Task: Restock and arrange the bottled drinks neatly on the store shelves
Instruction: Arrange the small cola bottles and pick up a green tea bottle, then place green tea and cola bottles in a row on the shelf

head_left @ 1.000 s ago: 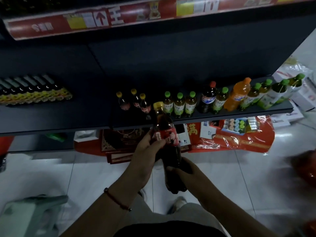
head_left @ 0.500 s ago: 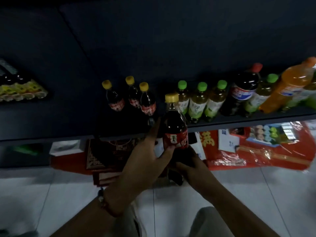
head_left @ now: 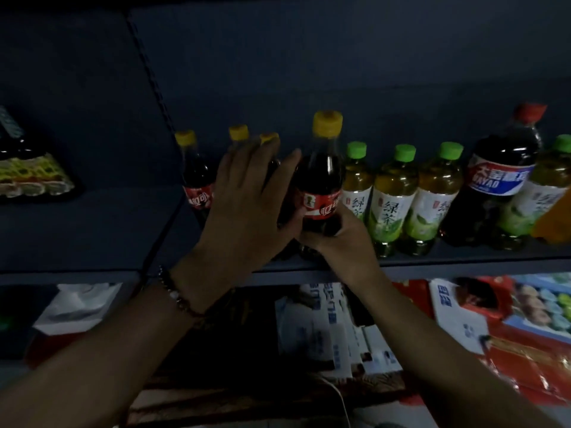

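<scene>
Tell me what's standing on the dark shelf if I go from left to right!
A cola bottle with a yellow cap → the left hand → the cola bottle being put down, held by the right hand → three green tea bottles → a big dark bottle with a red cap.

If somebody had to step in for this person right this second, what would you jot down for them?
Right hand: grips the lower part of the yellow-capped cola bottle, which is at the front of the dark shelf, just left of the green tea bottles.
Left hand: open, fingers spread against the cola bottles already standing on the shelf.
Done: several colas, green teas and a big red-capped cola are on the shelf.
Left: probably settle the held bottle in line with the other colas, let go, then tidy the rows.
</scene>
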Available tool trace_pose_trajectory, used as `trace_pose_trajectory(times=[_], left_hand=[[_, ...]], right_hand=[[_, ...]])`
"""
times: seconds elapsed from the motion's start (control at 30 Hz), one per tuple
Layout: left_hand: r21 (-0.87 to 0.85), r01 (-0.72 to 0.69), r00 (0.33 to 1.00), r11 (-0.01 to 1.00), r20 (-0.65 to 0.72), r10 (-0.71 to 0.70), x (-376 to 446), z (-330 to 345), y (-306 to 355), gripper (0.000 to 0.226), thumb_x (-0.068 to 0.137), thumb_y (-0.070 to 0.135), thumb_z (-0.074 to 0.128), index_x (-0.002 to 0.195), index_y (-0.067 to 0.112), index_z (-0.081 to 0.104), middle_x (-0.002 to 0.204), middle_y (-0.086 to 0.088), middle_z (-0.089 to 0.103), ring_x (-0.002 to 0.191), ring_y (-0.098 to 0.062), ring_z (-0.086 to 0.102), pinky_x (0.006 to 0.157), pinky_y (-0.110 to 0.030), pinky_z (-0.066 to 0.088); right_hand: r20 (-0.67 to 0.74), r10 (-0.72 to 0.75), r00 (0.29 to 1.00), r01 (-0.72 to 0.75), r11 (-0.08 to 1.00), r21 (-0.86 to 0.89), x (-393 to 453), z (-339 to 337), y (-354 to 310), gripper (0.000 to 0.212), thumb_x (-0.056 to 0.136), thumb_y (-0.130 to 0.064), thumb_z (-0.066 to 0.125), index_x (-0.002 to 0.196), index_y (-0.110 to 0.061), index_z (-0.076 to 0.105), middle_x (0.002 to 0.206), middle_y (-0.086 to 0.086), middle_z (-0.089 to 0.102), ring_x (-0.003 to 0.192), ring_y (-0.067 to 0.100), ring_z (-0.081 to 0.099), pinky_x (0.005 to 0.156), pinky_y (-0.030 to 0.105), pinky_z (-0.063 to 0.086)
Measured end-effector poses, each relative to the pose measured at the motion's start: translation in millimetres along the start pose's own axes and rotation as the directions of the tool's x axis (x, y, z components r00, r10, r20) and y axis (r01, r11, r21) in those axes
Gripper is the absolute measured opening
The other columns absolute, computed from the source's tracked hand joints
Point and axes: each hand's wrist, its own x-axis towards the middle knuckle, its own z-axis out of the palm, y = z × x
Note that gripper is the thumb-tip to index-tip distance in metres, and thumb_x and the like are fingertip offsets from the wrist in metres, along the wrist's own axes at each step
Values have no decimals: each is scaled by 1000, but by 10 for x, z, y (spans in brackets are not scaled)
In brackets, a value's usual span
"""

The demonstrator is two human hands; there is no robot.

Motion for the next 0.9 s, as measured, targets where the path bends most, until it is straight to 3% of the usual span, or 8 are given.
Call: trace_pose_trajectory(times=[0.2,0.37,0.43,0.53,0.73,0.9], left_hand=[[97,-1,1000,995,-18,3,53,266,-31,72,85,45,59,146,12,43,145,-20,44,141,-40,32,117,-59,18],[119,-11,1000,993,-6,11,85,405,-50,75,79,43,70,143,13,46,145,-20,44,140,-38,31,116,-59,20],[115,-20,1000,993,-19,22,106,434,-49,71,81,42,69,143,14,47,146,-20,43,142,-39,29,116,-60,20],[109,-5,1000,994,-20,7,105,468,-32,70,83,42,66,144,16,46,148,-20,41,143,-41,27,115,-62,19],[105,28,999,994,19,-30,-1,544,83,75,84,40,63,149,14,39,150,-20,39,146,-44,19,116,-63,17],[112,16,999,994,26,-19,-7,526,124,76,81,36,69,148,14,40,149,-20,40,145,-43,22,116,-62,17]], right_hand=[[-76,-28,997,21,996,-86,147,87,277,43,70,-12,84,104,-30,64,96,-18,70,89,-3,66,72,8,49],[-119,-16,993,2,993,-122,178,137,483,48,71,-16,83,107,-36,59,101,-24,65,92,-11,60,75,3,44],[-134,-17,991,1,993,-118,187,157,541,51,74,-19,82,116,-35,57,109,-23,64,101,-8,59,84,8,45],[-158,-30,987,6,988,-154,174,209,603,60,77,-25,79,131,-28,53,123,-16,63,113,-1,57,96,26,47],[-190,-22,981,-7,989,-149,156,264,624,64,82,-19,73,138,-30,44,133,-14,57,121,0,52,104,33,45],[-101,-43,994,22,981,-194,226,205,703,71,81,-22,73,143,-27,38,140,-10,52,129,7,48,107,43,43]])
